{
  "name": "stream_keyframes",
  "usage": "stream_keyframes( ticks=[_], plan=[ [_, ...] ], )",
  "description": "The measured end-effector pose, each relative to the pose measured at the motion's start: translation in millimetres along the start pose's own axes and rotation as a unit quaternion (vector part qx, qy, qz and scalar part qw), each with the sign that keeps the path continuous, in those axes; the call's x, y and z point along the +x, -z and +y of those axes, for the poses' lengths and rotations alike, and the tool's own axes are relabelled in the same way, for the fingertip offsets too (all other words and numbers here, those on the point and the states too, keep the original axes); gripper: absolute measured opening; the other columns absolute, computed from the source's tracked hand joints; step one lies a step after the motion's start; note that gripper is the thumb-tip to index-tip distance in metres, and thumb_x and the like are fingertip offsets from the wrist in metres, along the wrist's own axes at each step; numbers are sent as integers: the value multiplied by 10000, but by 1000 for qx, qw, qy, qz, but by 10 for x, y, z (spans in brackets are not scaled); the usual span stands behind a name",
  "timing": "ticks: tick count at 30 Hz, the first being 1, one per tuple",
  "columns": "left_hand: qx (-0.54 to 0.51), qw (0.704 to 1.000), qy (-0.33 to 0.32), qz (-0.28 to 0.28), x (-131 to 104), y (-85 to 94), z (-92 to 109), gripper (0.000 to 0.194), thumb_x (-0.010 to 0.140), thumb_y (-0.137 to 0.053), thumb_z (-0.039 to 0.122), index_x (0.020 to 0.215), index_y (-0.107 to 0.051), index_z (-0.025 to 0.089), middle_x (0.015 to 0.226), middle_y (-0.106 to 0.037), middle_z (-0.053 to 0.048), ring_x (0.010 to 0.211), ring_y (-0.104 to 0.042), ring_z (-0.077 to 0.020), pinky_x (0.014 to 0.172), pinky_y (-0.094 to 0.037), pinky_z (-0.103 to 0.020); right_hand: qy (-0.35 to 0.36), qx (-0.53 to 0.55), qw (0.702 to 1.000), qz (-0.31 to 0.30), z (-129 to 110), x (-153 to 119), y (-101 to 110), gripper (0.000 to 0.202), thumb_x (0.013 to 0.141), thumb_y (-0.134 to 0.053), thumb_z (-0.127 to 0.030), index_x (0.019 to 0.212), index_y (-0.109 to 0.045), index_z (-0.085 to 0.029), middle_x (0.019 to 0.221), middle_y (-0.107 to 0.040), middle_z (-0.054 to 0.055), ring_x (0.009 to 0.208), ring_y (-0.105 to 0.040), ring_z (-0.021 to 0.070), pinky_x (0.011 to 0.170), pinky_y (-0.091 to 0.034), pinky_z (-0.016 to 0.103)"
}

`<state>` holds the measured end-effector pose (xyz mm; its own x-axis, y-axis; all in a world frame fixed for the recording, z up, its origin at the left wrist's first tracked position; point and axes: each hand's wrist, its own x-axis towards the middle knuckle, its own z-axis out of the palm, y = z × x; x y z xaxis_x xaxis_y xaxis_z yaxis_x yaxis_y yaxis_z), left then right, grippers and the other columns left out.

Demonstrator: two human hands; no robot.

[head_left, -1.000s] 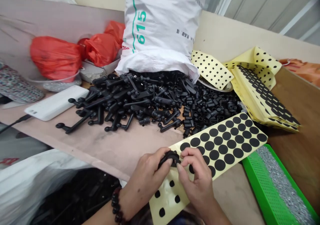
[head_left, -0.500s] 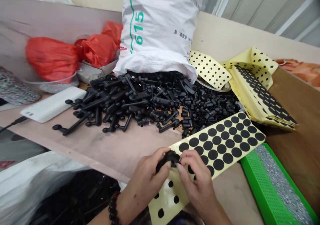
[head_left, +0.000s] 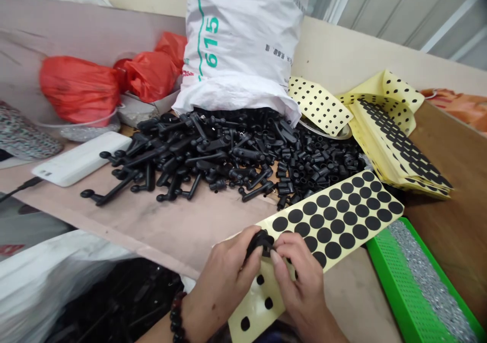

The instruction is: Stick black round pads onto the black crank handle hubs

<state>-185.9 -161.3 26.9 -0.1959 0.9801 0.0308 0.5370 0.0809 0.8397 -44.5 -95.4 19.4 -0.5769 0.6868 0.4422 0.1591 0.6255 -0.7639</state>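
My left hand [head_left: 232, 274] is closed around a small dark black plastic part [head_left: 262, 242], held over the work surface. The fingertips of my right hand [head_left: 300, 277] are pinched against the part's right side; whether a small piece sits between them is hidden. Beneath both hands lies a yellow backing sheet with small black dots [head_left: 254, 305]. A longer sheet of large round black stickers [head_left: 330, 213] extends from under my fingers toward the right. Beyond them spreads a heap of black plastic arms [head_left: 190, 155], with short black cylindrical caps [head_left: 312, 160] to its right.
A white sack [head_left: 243, 43] stands behind the heap. At right are a green basket [head_left: 395, 282] of small metal pieces and folded yellow sticker sheets [head_left: 399, 145]. A white power bank or phone [head_left: 81, 158] and red bags [head_left: 79, 87] are at left. An open sack [head_left: 110, 302] holds black parts.
Both hands stay nearly in place. The black part has turned slightly and shifted a little to the right in my left hand, with my right fingertips still against it.
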Motion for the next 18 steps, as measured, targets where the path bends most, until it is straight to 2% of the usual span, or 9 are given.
stream_keyframes(
  ticks=[4, 7, 10, 15, 18],
  plan=[
    [48, 999, -6, 7, 2, -33, -45, 230, 878, -403, 232, 1077, -515, 202, 950, -686, -47, 828, -653, -202, 737, -493, -292, -46, 32, 998, -8, 40, -21, -17, 167, 857, -453, -91, 727, -497, -186, 801, -513, 35, 740, -532, 146, 638, -423, 255],
    [89, 996, -25, 13, -2, -61, -83, 264, 875, -386, 223, 1101, -515, 180, 959, -697, -75, 843, -661, -226, 748, -512, -338, -54, 47, 997, -2, 80, -31, -29, 161, 843, -474, -106, 705, -497, -185, 789, -512, 32, 739, -526, 153, 647, -416, 263],
    [116, 992, -38, 10, -3, -66, -89, 280, 876, -375, 219, 1113, -514, 165, 980, -697, -95, 868, -661, -233, 774, -517, -363, -107, 87, 990, -5, 101, -29, -41, 177, 841, -478, -119, 679, -493, -189, 779, -512, 27, 720, -522, 148, 620, -412, 250],
    [122, 992, -15, -20, 27, -36, -32, 265, 873, -375, 205, 1088, -525, 168, 934, -702, -83, 841, -667, -232, 752, -527, -361, -81, 78, 994, 13, 85, -13, -42, 162, 821, -493, -125, 673, -516, -187, 775, -514, 29, 713, -512, 153, 634, -399, 264],
    [128, 991, -16, -28, 42, -25, -16, 260, 871, -382, 190, 1088, -522, 161, 916, -702, -82, 822, -669, -237, 724, -531, -366, -155, 134, 979, 8, 98, -14, -48, 186, 822, -498, -164, 637, -502, -190, 745, -501, 19, 683, -491, 148, 590, -378, 253]
  ],
)
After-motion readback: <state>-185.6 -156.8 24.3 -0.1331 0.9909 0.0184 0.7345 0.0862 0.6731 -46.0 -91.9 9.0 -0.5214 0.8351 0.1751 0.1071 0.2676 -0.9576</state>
